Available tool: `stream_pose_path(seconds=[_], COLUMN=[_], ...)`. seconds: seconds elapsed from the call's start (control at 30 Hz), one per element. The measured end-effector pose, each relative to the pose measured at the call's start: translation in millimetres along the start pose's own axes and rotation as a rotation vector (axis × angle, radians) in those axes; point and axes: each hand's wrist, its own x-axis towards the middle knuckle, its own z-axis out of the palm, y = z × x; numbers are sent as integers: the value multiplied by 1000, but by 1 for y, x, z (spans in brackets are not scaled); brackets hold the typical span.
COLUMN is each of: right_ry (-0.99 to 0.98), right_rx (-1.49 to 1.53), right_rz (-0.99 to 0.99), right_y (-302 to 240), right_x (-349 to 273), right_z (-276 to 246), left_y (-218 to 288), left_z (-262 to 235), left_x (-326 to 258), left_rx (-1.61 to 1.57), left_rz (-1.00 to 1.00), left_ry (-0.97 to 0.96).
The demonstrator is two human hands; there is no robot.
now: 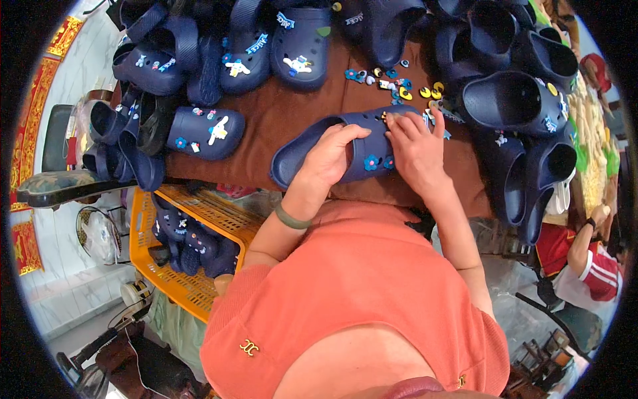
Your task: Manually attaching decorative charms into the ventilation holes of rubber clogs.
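A navy blue foam clog (292,154) lies on its side at the near edge of the brown-covered table, toe to the right. My left hand (330,154) grips it by the opening and heel strap, thumb on top. My right hand (417,141) bends over the toe, its fingertips pinched at a small yellow-and-black shoe charm (384,117) on the upper; the fingers partly hide it. Two blue flower charms (371,162) sit on the clog's near side. Beyond the right hand lie several loose charms (406,94) in blue, yellow, black and white.
Finished-looking navy clogs with charms (300,50) crowd the back and left of the table (266,130). More navy clogs (508,103) are piled at the right. Below the table's left edge is an orange crate (143,233) holding clogs. Another person's arm (585,249) shows at far right.
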Motion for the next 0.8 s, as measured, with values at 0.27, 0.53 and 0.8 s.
stream_pose_path(seconds=[0.27, 0.53, 0.8], right_ry=[-79, -150, -249], right_rx=[-121, -13, 617], right_rz=[-30, -19, 198], right_y=[0, 6, 53], right_x=[4, 16, 36], right_z=[3, -5, -8], left_y=[-3, -2, 7], left_z=[-6, -4, 6], left_x=[5, 0, -9], left_rx=[-97, -49, 0], left_rz=[-101, -83, -4], left_ry=[-39, -121, -129])
